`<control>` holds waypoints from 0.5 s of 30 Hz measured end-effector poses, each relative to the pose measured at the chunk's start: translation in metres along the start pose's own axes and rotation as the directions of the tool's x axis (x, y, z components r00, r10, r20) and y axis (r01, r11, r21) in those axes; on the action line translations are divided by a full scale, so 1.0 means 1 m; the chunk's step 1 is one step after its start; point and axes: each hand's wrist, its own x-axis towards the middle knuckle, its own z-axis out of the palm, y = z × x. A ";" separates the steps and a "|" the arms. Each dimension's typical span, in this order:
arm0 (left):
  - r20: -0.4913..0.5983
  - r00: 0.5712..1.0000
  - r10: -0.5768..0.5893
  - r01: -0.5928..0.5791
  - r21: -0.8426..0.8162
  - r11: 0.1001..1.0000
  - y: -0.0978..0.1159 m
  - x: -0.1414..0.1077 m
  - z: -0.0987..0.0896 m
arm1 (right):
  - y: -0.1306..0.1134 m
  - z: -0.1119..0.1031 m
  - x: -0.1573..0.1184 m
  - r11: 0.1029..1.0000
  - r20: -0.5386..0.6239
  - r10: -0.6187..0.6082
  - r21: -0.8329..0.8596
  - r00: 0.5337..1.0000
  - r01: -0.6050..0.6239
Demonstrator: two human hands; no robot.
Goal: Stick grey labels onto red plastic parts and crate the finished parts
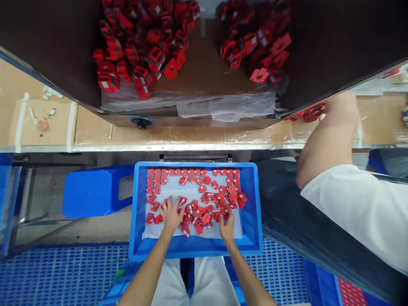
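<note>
A blue plastic tray (137,212) lined with white sheet holds many small red block-like parts (205,218), each with a pale patch or dark slot. Some stand in neat rows along the far edge and corners; others lie in a loose heap at the middle and right. My left hand (172,216) is over the left middle of the tray, fingers spread, the fingertips beside a few loose red parts. At the heap's near right edge, my right hand (227,228) has its thumb and fingers curled around a red part, partly hidden by the fingers.
Beyond the tray, a large dark box (204,85) on the workbench (191,138) holds two piles of the same red parts. A blue stool (89,193) stands left. Close on the right sits another person, whose bare arm (331,131) reaches over the bench.
</note>
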 end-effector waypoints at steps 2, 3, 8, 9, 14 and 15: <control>-0.017 0.997 -0.075 0.074 -0.023 0.997 -0.003 0.001 0.004 | 0.003 0.007 0.002 0.998 -0.017 0.038 0.042 0.999 -0.037; -0.013 0.995 -0.095 0.094 -0.043 0.995 -0.003 0.000 0.007 | 0.003 0.010 0.003 0.997 -0.024 0.056 0.062 0.998 -0.054; 0.048 0.989 -0.142 0.148 -0.174 0.974 0.002 -0.016 0.032 | -0.004 0.026 -0.002 0.978 0.010 0.132 0.164 0.991 -0.132; 0.058 0.985 -0.162 0.170 -0.200 0.965 0.003 -0.020 0.037 | -0.006 0.030 -0.007 0.972 0.024 0.144 0.183 0.989 -0.146; 0.113 0.972 -0.208 0.235 -0.367 0.900 0.001 -0.032 0.054 | -0.010 0.045 -0.039 0.955 0.068 0.173 0.233 0.983 -0.184; 0.125 0.972 -0.198 0.232 -0.408 0.883 -0.001 -0.033 0.055 | -0.010 0.046 -0.044 0.954 0.082 0.171 0.236 0.982 -0.186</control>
